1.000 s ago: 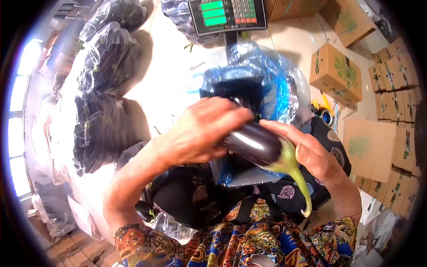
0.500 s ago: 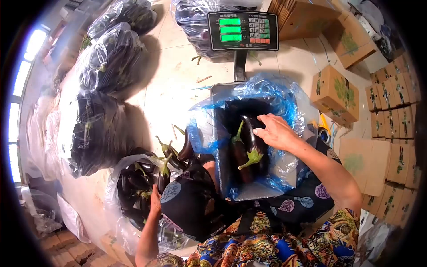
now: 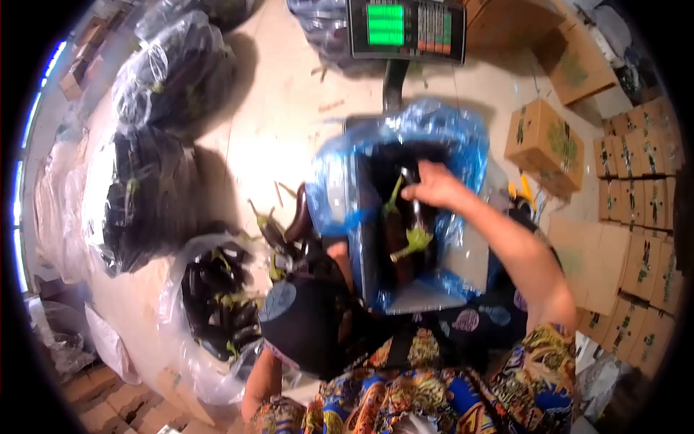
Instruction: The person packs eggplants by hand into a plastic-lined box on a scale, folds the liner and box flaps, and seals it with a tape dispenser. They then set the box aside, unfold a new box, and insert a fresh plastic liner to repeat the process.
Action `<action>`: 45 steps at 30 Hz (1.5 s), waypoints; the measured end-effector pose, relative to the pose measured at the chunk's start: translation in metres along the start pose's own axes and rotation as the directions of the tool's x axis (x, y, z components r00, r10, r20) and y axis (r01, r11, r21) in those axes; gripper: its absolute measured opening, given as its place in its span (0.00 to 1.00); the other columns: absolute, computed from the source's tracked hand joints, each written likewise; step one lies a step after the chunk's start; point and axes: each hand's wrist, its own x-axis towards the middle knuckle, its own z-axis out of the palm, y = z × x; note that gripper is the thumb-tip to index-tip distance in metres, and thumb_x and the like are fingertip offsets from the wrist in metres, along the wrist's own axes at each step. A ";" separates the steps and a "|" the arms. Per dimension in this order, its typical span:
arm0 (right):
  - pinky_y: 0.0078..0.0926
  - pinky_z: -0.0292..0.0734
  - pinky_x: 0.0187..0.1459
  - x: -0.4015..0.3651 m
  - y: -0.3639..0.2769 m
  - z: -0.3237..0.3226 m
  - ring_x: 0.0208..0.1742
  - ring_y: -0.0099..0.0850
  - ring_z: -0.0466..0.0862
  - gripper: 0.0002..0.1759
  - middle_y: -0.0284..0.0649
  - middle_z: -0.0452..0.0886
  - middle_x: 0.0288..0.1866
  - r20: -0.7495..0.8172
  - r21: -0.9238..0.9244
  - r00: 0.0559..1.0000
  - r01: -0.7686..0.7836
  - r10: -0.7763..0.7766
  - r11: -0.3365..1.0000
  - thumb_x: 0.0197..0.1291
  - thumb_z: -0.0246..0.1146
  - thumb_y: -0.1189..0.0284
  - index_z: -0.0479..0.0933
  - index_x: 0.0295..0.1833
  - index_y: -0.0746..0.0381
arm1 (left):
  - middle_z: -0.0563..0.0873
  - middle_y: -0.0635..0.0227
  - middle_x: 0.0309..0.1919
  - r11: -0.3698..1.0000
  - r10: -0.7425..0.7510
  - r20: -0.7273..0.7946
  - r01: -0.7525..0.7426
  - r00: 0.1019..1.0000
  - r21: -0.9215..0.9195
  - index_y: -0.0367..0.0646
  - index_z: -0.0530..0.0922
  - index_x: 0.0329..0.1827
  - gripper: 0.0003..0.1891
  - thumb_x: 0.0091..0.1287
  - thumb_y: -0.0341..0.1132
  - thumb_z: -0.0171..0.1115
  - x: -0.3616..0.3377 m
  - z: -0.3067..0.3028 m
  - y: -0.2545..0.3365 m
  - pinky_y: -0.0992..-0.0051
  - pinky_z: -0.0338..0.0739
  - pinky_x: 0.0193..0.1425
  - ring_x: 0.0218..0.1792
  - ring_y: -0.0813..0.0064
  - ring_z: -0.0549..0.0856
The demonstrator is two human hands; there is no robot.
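Location type: produce packing warehouse. Indicators: a platform scale (image 3: 392, 83) with a lit digital display (image 3: 405, 29); a blue-lined crate (image 3: 340, 195) of eggplants (image 3: 396, 242) on the scale; sealed clear bags (image 3: 170, 83) of eggplants on the tiled floor (image 3: 289, 123); an open bag (image 3: 177, 340) of loose eggplants beside the scale; printed cartons (image 3: 546, 141), assembled and flat-stacked, along the right side.
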 end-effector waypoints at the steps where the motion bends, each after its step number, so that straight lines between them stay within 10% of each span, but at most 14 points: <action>1: 0.42 0.75 0.56 0.000 0.002 0.003 0.55 0.53 0.80 0.34 0.59 0.81 0.49 -0.011 -0.045 1.000 0.005 -0.005 0.999 0.46 0.72 0.58 0.73 0.54 0.69 | 0.76 0.67 0.39 1.000 -0.001 0.008 0.001 1.000 0.009 0.39 0.71 0.51 0.25 0.52 0.33 0.73 0.001 -0.002 0.003 0.75 0.72 0.48 0.41 0.73 0.74; 5: 0.48 0.74 0.56 -0.034 -0.018 -0.007 0.56 0.58 0.77 0.36 0.63 0.76 0.53 0.006 -0.362 0.996 0.080 -0.084 0.929 0.49 0.69 0.60 0.67 0.60 0.66 | 0.76 0.66 0.40 1.000 -0.002 0.017 0.002 1.000 0.021 0.39 0.71 0.52 0.25 0.52 0.33 0.73 0.004 -0.003 0.009 0.74 0.73 0.48 0.42 0.72 0.74; 24: 0.52 0.67 0.55 -0.047 -0.011 0.039 0.53 0.59 0.69 0.42 0.62 0.68 0.53 -0.292 -0.196 0.935 0.147 -0.201 0.969 0.57 0.65 0.69 0.52 0.71 0.71 | 0.77 0.62 0.44 0.997 0.022 0.014 -0.023 1.000 0.079 0.38 0.71 0.55 0.25 0.55 0.32 0.71 0.002 0.001 0.016 0.72 0.74 0.49 0.46 0.68 0.76; 37: 0.45 0.66 0.46 -0.040 -0.005 0.062 0.45 0.47 0.70 0.39 0.54 0.68 0.50 -0.474 -0.482 0.778 0.163 -0.413 0.861 0.56 0.65 0.70 0.57 0.71 0.69 | 0.77 0.59 0.47 0.990 0.130 -0.069 -0.126 0.989 0.065 0.38 0.72 0.57 0.26 0.57 0.32 0.70 0.021 0.001 0.037 0.71 0.75 0.49 0.48 0.65 0.77; 41: 0.50 0.64 0.58 -0.045 -0.002 0.057 0.59 0.56 0.68 0.40 0.63 0.64 0.63 -0.508 -0.429 0.733 0.242 -0.454 0.870 0.58 0.64 0.70 0.55 0.72 0.70 | 0.77 0.59 0.48 0.938 0.346 -0.203 -0.337 0.916 0.079 0.38 0.72 0.58 0.26 0.57 0.32 0.69 0.040 -0.033 0.086 0.70 0.75 0.49 0.49 0.65 0.77; 45: 0.45 0.72 0.60 -0.091 -0.030 0.013 0.61 0.55 0.71 0.30 0.60 0.67 0.64 -0.381 -0.313 0.772 0.411 -0.509 0.856 0.56 0.67 0.69 0.69 0.62 0.72 | 0.79 0.58 0.52 0.937 0.182 -0.093 -0.201 0.979 -0.285 0.39 0.74 0.60 0.22 0.62 0.29 0.65 0.062 -0.070 0.136 0.69 0.77 0.55 0.50 0.65 0.81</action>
